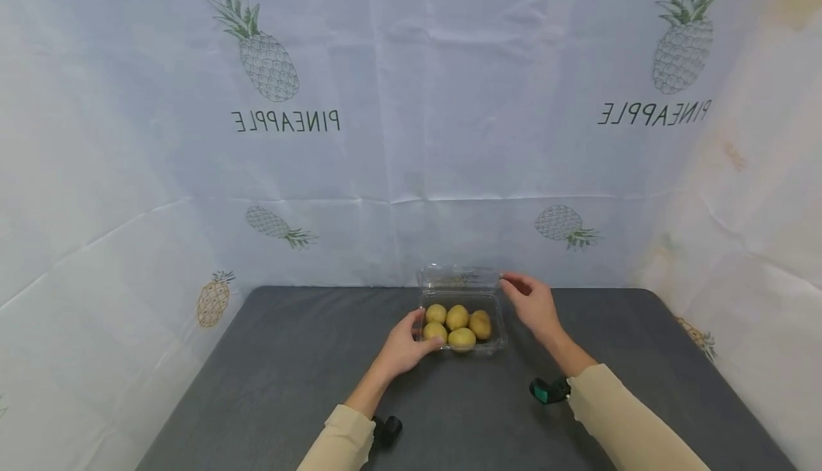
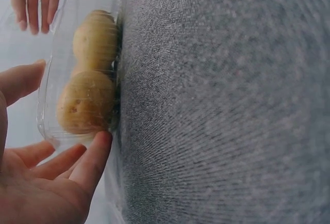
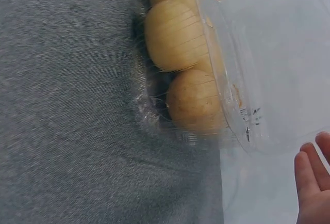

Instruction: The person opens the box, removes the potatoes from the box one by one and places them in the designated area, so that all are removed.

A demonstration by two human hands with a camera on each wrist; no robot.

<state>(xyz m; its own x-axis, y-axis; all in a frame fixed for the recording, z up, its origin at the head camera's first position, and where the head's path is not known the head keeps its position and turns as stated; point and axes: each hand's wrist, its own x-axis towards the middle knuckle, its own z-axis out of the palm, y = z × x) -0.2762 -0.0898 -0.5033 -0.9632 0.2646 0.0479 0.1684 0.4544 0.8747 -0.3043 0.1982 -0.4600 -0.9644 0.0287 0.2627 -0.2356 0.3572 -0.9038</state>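
Observation:
A clear plastic clamshell container lies on the table with its hinged lid raised at the back. Inside are several yellow-brown potatoes, one darker than the others. My left hand holds the container's near left corner, its thumb at the front rim and its fingers against the left end wall. In the left wrist view, those fingertips lie low by the wall. At the lid's right edge is my right hand, fingers extended. The right wrist view shows these fingers beside the lid; its thumb is out of sight there.
A dark grey cloth covers the table. White curtains printed with pineapples hang behind it and at both sides, close to the container's raised lid. Black wrist devices are worn on both arms.

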